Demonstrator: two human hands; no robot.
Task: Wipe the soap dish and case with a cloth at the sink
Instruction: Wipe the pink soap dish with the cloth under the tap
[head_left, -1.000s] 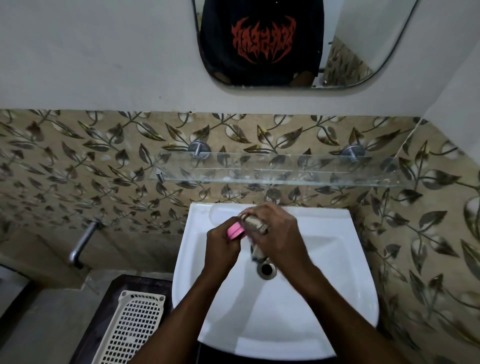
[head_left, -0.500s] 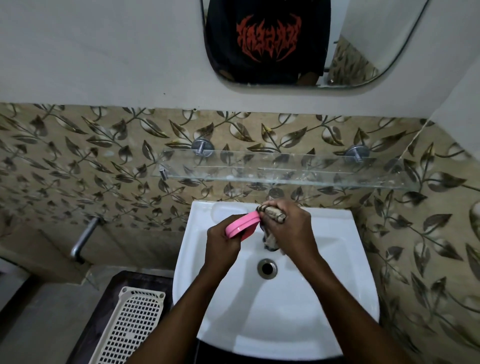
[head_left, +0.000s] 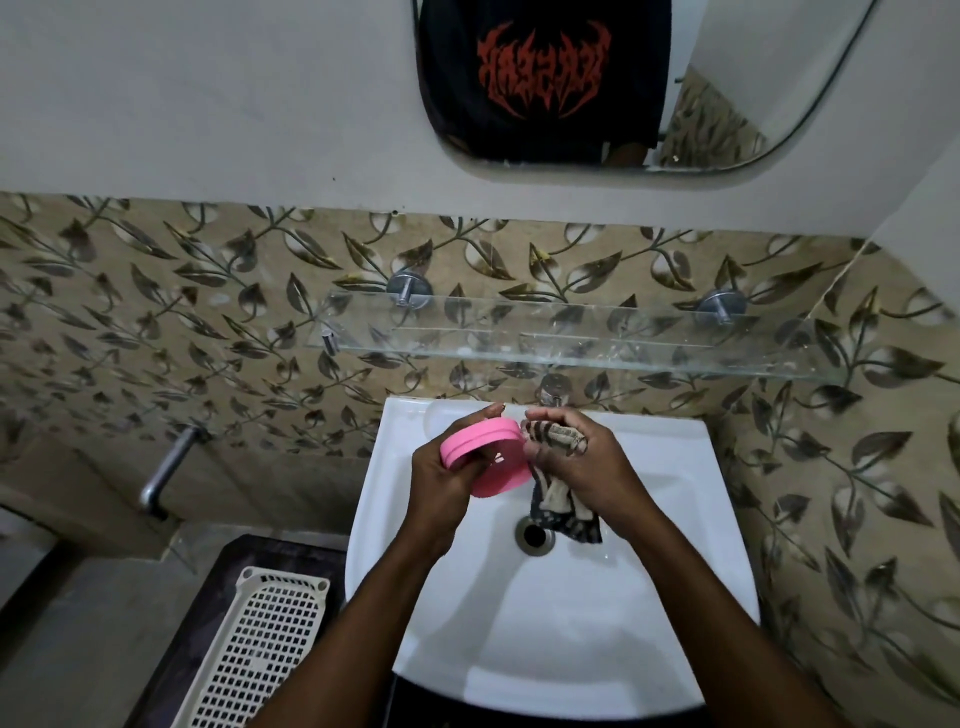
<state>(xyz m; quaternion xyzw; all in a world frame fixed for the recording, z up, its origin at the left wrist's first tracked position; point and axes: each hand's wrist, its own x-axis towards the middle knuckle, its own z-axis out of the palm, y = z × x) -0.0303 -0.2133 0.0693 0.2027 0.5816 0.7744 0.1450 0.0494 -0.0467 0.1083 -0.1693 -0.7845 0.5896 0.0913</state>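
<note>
Over the white sink (head_left: 675, 519), my left hand (head_left: 441, 478) grips a round pink soap case (head_left: 488, 457), tilted with its edge toward me. My right hand (head_left: 582, 462) clutches a dark patterned cloth (head_left: 558, 493) bunched in its fingers and held against the right side of the pink case. The loose end of the cloth hangs down toward the drain (head_left: 534, 535). A clear soap dish shape shows faintly on the sink's back left corner, mostly hidden by my left hand.
A glass shelf (head_left: 649, 338) runs along the tiled wall just above the sink, with the tap (head_left: 553, 389) below it. A white plastic basket (head_left: 254, 649) sits on a dark surface to the left. A metal pipe (head_left: 166, 467) juts from the left wall. A mirror (head_left: 727, 78) hangs above.
The pink case has turned in my left hand so more of its face and rim shows. My right hand with the cloth has shifted to the case's right side; the cloth now hangs lower.
</note>
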